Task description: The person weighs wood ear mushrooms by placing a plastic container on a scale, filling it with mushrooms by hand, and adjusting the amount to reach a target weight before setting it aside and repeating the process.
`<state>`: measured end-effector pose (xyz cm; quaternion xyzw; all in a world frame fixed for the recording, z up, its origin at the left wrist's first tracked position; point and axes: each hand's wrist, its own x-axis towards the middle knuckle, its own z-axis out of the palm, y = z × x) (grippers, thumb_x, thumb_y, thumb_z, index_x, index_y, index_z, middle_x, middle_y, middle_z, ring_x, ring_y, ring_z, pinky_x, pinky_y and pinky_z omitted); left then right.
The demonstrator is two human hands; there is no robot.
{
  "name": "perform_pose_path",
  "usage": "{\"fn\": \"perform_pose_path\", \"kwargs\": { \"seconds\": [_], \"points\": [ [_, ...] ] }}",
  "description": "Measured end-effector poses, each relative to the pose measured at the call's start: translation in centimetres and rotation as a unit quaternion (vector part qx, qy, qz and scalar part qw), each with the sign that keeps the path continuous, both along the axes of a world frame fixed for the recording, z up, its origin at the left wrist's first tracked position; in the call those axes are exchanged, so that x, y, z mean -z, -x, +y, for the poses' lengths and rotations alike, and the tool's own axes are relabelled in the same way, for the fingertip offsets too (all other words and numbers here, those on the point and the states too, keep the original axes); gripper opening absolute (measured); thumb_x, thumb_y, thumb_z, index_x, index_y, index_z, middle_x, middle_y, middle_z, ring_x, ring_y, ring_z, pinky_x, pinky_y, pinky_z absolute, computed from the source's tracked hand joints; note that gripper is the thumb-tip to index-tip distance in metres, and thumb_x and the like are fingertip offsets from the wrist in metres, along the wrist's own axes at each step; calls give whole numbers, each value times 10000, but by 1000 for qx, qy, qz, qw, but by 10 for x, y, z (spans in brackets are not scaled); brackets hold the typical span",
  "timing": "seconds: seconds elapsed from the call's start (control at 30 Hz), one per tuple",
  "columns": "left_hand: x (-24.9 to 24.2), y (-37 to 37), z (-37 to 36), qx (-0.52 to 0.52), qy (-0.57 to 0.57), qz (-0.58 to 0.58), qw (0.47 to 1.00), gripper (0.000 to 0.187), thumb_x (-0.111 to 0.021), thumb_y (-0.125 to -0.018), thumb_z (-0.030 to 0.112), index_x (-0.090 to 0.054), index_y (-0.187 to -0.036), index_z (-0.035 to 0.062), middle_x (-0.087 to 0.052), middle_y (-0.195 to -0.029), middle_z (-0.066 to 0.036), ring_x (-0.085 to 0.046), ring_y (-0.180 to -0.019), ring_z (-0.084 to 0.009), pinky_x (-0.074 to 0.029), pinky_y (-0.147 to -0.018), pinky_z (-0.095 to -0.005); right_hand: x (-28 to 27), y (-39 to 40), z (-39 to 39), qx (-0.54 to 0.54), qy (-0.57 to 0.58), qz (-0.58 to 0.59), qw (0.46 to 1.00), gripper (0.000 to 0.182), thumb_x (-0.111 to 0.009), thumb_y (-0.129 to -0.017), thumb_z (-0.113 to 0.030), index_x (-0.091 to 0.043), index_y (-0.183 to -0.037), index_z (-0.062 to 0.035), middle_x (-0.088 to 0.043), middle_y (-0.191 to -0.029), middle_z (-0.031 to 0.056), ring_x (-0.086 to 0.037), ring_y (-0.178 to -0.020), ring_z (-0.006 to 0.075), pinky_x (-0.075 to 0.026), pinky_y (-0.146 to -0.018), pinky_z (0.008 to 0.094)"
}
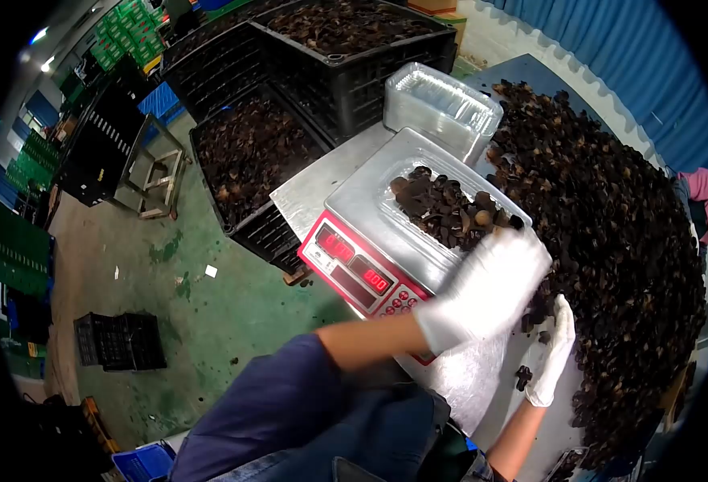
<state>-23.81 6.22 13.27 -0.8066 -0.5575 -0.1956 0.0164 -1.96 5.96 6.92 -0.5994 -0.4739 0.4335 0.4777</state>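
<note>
My left hand (490, 281), in a white glove and smeared by motion, is over the near right end of a clear plastic tray (386, 189). Its fingers cannot be made out. Dark brown mushroom pieces (442, 207), like wood ear, lie in the tray, which rests on the steel plate of a red-and-silver weighing scale (362, 269). Red digits glow on its display. My right hand (559, 353), also gloved in white, has its fingers stretched out along the near edge of a big heap of the same dark mushrooms (627, 241). No held piece shows in it.
Behind the scale stands a stack of clear trays (442, 108). Black crates (354, 88) full of dark mushrooms stand at the back left. A few loose pieces (523, 377) lie on the table near my right hand. A black basket (121, 341) sits on the green floor.
</note>
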Motion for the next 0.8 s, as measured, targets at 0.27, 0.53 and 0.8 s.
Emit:
{"fn": "perform_pose_path", "kwargs": {
  "seconds": [0.27,0.53,0.8],
  "points": [
    [53,174,49,-233,-72,-203,948,424,-560,-973,280,-576,-1266,-26,-629,-1174,-220,-556,-1115,-384,-424,-991,-455,19,74,52,-34,-13,-48,998,676,-452,-1032,-388,-278,-1514,53,-237,-1606,205,-211,-1498,284,-154,-1214,346],
    [64,125,44,-188,-49,-221,956,420,-568,-978,289,-589,-1267,-15,-616,-1190,-190,-537,-1123,-367,-417,-995,-443,30,88,47,-44,9,105,994,620,-421,-1042,-477,-423,-1421,13,-414,-1447,165,-382,-1322,239,-303,-1105,340],
    [39,-1,-2,-11,82,-302,950,546,-647,-934,269,-497,-1378,-10,-541,-1330,-196,-470,-1242,-351,-344,-1097,-440,-33,-21,-62,133,23,324,936,532,-421,-1043,-465,-414,-1453,-126,-562,-1246,72,-646,-852,146,-564,-633,266]
  ]
}}
